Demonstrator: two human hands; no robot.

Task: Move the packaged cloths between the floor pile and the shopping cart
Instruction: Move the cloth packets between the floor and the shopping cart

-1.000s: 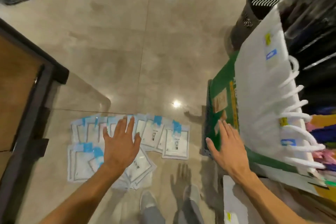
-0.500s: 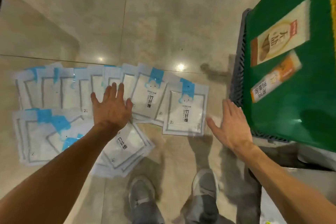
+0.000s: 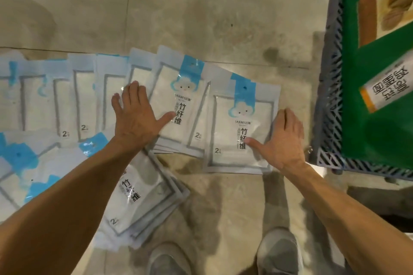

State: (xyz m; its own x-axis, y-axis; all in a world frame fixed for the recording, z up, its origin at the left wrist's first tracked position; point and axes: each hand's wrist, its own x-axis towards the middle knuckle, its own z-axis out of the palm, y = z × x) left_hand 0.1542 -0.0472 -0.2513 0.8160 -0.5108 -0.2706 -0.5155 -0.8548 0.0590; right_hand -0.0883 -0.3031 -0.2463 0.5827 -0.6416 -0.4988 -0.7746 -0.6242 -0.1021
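Down on the floor in front of my shoes, my left hand (image 3: 136, 116) lies flat, fingers straight and together, thumb spread, pressing on the overlapped packaged cloths (image 3: 178, 105) in the fanned upper row. It grips nothing. My right hand (image 3: 282, 138) is also open: the thumb rests on the face of the rightmost packet (image 3: 240, 127), while the fingers reach to its right edge and seem to bend a little over it; whether they have got underneath I cannot tell.

The packets spread out from my hands in two rows across the tiled floor (image 3: 223, 11), each overlapping its neighbour, with a small skewed stack (image 3: 143, 198) nearest my left shoe (image 3: 169, 259). To my right, just beside the rightmost packet, stands the shopping cart (image 3: 328, 96) with its blue lattice wall, and green printed packaging (image 3: 368, 87) sits in it.

I judge these packets to be light, thin and floppy, with a glossy film skin that will slide easily, one over the other and over the smooth tiles. Lying flat, they offer little to pinch from above, so I would take one at a free edge or corner, working fingertips under the rim with the thumb on top. A whole handful would likely fan out and slip unless squeezed firmly from both sides.
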